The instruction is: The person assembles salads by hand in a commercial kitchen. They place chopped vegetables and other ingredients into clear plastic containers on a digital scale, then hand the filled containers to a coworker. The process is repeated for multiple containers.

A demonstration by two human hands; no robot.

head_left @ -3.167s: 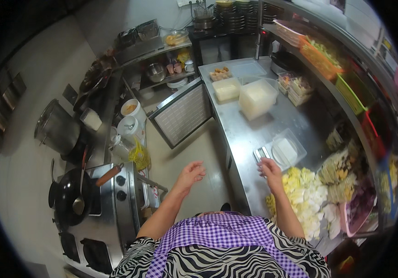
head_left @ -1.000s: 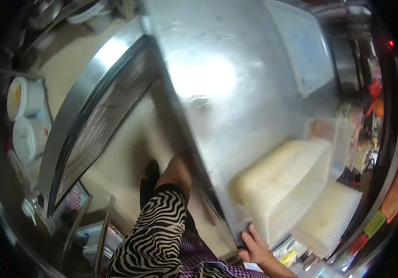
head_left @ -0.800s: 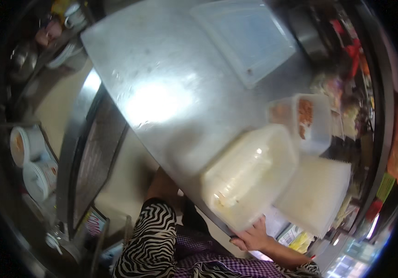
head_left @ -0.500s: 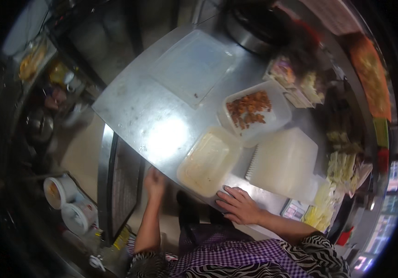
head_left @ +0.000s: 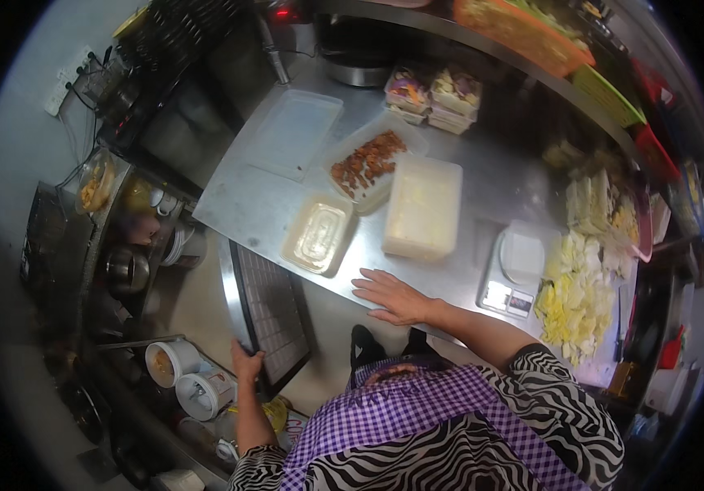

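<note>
My left hand (head_left: 247, 362) is closed on the outer edge of an under-counter refrigerator door (head_left: 266, 311), which stands swung out from the steel counter (head_left: 229, 184). Its fingertips are partly hidden behind that edge. My right hand (head_left: 394, 298) rests flat near the counter's front edge, fingers stretched out and holding nothing. Just beyond it are a shallow translucent tub (head_left: 319, 235) with nothing seen inside and a stack of pale plastic boxes (head_left: 423, 209). Behind the tub, another clear container (head_left: 408, 141) holds browned chopped pieces (head_left: 368, 164).
A translucent lid (head_left: 296, 133) lies at the far left of the counter. Small boxes of cut vegetables (head_left: 453, 92) stand at the back. To the right are a scale (head_left: 506, 299) with a white tray (head_left: 522, 255) and a pile of cabbage leaves (head_left: 573, 295). White buckets (head_left: 205, 393) sit at lower left.
My left hand has gone from near the counter's front edge to the door's outer edge. My right hand still lies at the counter edge. The whole view has turned, showing more of the right side.
</note>
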